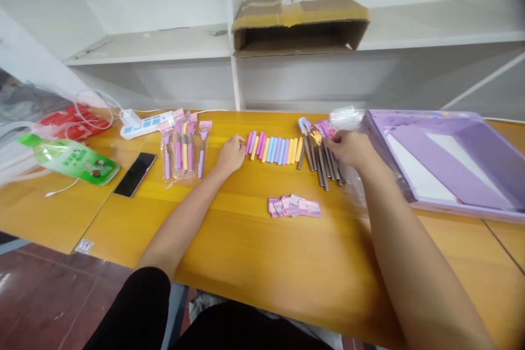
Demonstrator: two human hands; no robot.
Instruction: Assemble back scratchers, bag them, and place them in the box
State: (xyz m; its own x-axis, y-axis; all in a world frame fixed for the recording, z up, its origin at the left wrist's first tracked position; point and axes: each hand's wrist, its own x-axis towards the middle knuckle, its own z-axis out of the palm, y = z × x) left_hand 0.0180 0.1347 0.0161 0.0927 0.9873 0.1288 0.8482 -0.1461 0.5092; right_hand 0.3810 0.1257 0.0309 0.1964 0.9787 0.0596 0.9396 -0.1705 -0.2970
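Observation:
A row of coloured plastic handle tubes (pixel 273 149) in pink, yellow, blue and purple lies across the table. My left hand (pixel 232 152) is at the row's left end, its fingers curled and closed on the outermost pink handle. To the right of the row is a pile of back scratchers (pixel 322 156), with hand-shaped heads and bare metal rods. Over the pile's upper right side, my right hand (pixel 348 147) has its thumb and fingers pinched at a pink-purple back scratcher head. The fingertips partly hide that head. Several small printed cards (pixel 293 206) lie in front of the pile.
Bagged back scratchers (pixel 184 145) lie left of my left hand. Further left are a phone (pixel 135 174), a green-white pouch (pixel 74 159) and a power strip (pixel 147 123). A purple box (pixel 459 202) and clear plastic bags (pixel 348 116) sit right. A cardboard box (pixel 301 11) stands on the shelf.

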